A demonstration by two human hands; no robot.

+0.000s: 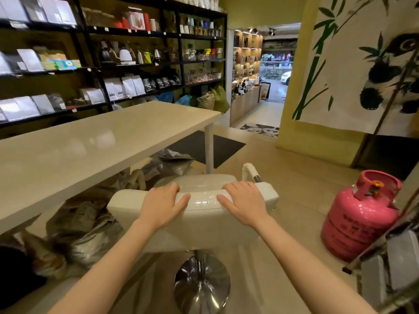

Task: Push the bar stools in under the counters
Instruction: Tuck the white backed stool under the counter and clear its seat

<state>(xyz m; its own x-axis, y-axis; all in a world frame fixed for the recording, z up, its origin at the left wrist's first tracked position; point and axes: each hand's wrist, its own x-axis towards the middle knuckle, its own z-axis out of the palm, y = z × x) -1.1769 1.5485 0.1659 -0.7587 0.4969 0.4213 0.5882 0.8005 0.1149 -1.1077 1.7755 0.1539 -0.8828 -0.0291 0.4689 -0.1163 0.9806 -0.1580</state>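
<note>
A white bar stool with a padded backrest, armrests and a round chrome base stands just right of the cream counter. Its seat sits beside the counter's near right corner, mostly outside the counter's edge. My left hand grips the top of the backrest on its left half. My right hand grips the top on its right half, fingers curled over the far side. The counter's white leg rises just beyond the stool.
Stuffed bags and sacks fill the floor under the counter. A pink gas cylinder stands on the floor at right. A metal rack fills the lower right corner. A dark mat and a doorway lie ahead; product shelves line the wall behind.
</note>
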